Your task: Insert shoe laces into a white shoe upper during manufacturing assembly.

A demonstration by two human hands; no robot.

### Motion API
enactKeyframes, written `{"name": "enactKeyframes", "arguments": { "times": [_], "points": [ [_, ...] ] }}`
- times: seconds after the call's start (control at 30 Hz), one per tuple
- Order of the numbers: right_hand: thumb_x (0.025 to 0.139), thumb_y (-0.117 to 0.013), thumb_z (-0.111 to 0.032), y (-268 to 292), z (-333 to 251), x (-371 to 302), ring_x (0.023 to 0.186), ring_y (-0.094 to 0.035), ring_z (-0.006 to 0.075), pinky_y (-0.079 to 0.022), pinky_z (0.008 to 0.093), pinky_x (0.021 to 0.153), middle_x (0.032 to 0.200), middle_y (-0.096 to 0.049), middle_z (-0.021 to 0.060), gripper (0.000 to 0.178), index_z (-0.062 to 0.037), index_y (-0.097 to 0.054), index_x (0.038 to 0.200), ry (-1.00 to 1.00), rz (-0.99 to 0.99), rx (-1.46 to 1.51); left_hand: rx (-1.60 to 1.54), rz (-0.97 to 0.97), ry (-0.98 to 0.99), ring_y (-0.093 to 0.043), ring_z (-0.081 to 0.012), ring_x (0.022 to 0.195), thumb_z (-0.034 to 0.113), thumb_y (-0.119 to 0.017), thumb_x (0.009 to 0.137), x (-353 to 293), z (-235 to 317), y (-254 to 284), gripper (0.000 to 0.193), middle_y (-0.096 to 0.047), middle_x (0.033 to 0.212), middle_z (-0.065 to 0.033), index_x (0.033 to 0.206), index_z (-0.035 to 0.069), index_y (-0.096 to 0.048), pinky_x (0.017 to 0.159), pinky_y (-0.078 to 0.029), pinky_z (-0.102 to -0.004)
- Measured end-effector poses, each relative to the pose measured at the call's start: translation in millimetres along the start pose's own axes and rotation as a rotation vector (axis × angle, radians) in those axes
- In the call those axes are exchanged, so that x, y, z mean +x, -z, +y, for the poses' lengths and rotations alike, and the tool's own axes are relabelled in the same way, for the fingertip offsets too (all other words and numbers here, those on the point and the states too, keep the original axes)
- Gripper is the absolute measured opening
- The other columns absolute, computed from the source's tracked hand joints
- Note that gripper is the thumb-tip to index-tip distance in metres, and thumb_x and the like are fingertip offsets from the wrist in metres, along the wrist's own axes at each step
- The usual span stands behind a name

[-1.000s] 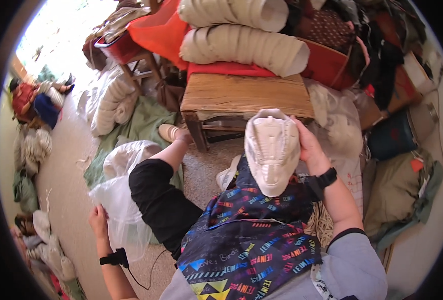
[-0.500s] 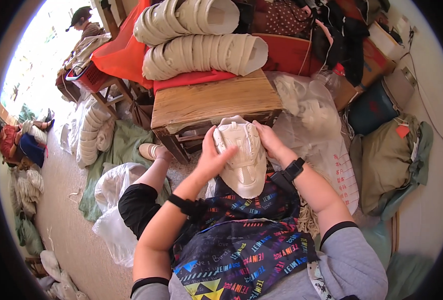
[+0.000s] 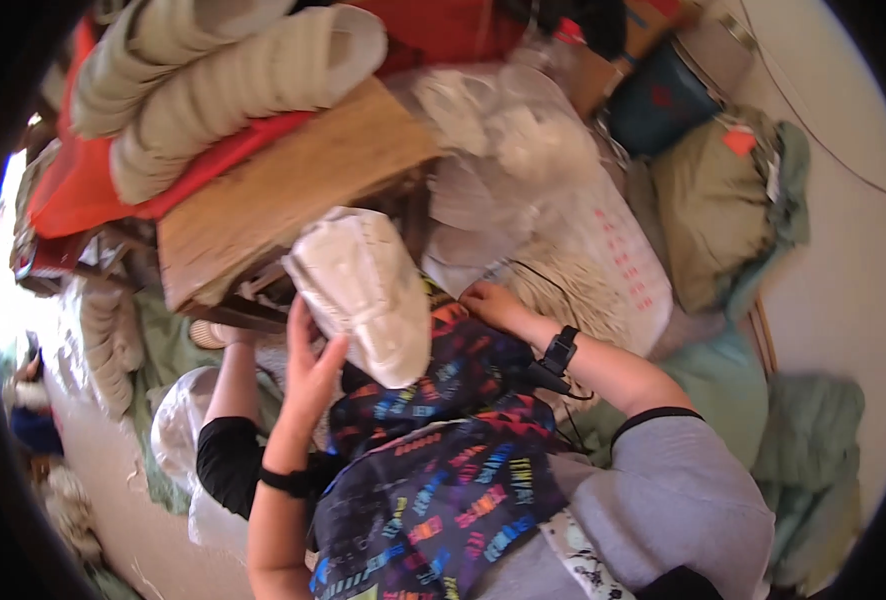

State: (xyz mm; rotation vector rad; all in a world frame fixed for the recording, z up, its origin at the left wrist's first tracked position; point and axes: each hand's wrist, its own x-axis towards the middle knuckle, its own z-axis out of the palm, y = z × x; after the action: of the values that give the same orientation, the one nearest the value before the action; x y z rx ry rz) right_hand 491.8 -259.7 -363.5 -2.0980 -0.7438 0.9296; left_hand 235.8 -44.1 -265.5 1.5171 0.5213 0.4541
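My left hand is closed on the side of a cream-white sneaker upper. Its rounded toe points toward me, and it hangs over my dark patterned apron. My right hand is apart from the upper, low beside the apron's right edge. Its fingers are curled down, and whatever they may hold is hidden. Just right of that hand lies a loose bundle of cream laces, with a thin dark cord across it.
A wooden bench stands in front of me, bearing two long nested stacks of cream uppers on red cloth. Clear plastic bags with pale pieces lie to its right. Beyond are a brown-green sack and a dark blue container.
My right hand has let go of the sneaker upper and moved down to the right, beside the laces. My left hand keeps the upper. The whole view has swung to the right.
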Motion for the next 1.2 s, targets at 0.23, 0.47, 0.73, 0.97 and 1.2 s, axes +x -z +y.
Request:
{"name": "enactKeyframes", "arguments": {
  "times": [0.23, 0.47, 0.73, 0.97, 1.2],
  "points": [
    [0.086, -0.063, -0.027, 6.3, 114.0, -88.2, 0.081, -0.066, 0.0351, -0.050, 0.0412, 0.072, 0.083, -0.068, 0.0193, 0.029, 0.0008, -0.067, 0.091, -0.060, 0.016, -0.103, -0.148, -0.028, 0.205, -0.046, -0.0219, 0.127, 0.021, -0.060, 0.095, -12.9, 0.4, 2.8, 0.065, -0.045, 0.140, -0.0151, 0.147, -0.002, -0.029, 0.110, -0.033, -0.0356],
    [0.084, -0.062, -0.015, 40.5, 100.0, -65.9, 0.093, -0.058, 0.0423, -0.047, 0.0466, 0.081, 0.101, -0.059, 0.0209, 0.020, -0.0019, -0.062, 0.099, 0.016, 0.576, -0.437, -0.036, 0.008, 0.335, -0.053, -0.0172, 0.116, 0.016, -0.059, 0.096, -27.6, -7.5, 12.9, 0.050, -0.055, 0.129, -0.0130, 0.138, -0.005, -0.042, 0.103, -0.040, -0.0312],
    [0.083, -0.062, -0.015, 75.3, 102.5, -44.4, 0.090, -0.059, 0.0390, -0.049, 0.0444, 0.075, 0.086, -0.062, 0.0164, 0.014, -0.0048, -0.067, 0.090, -0.029, 0.492, -0.856, 0.066, 0.101, 0.275, -0.058, -0.0125, 0.104, 0.009, -0.059, 0.096, -37.9, -3.6, 27.9, 0.039, -0.059, 0.118, -0.0087, 0.132, -0.004, -0.050, 0.090, -0.045, -0.0256],
    [0.095, -0.055, -0.025, 98.0, -20.9, -38.9, 0.069, -0.064, 0.0211, -0.049, 0.0361, 0.062, 0.077, -0.068, 0.0118, 0.024, -0.0030, -0.064, 0.089, -0.168, 0.181, -0.037, 0.140, 0.121, -0.156, -0.058, -0.0135, 0.099, 0.014, -0.057, 0.096, -19.8, 72.1, 19.2, 0.039, -0.055, 0.127, -0.0086, 0.131, -0.003, -0.051, 0.089, -0.045, -0.0273],
    [0.092, -0.061, -0.012, 56.8, -232.1, -108.0, 0.072, -0.064, 0.0262, -0.052, 0.0350, 0.062, 0.081, -0.061, 0.0073, 0.009, -0.0044, -0.061, 0.097, 1.073, -0.146, -0.150, -0.210, -0.552, -0.036, -0.053, -0.0208, 0.114, 0.013, -0.062, 0.091, -9.4, 138.2, -46.2, 0.055, -0.045, 0.139, -0.0146, 0.140, -0.002, -0.041, 0.100, -0.040, -0.0347]
  ]
}}
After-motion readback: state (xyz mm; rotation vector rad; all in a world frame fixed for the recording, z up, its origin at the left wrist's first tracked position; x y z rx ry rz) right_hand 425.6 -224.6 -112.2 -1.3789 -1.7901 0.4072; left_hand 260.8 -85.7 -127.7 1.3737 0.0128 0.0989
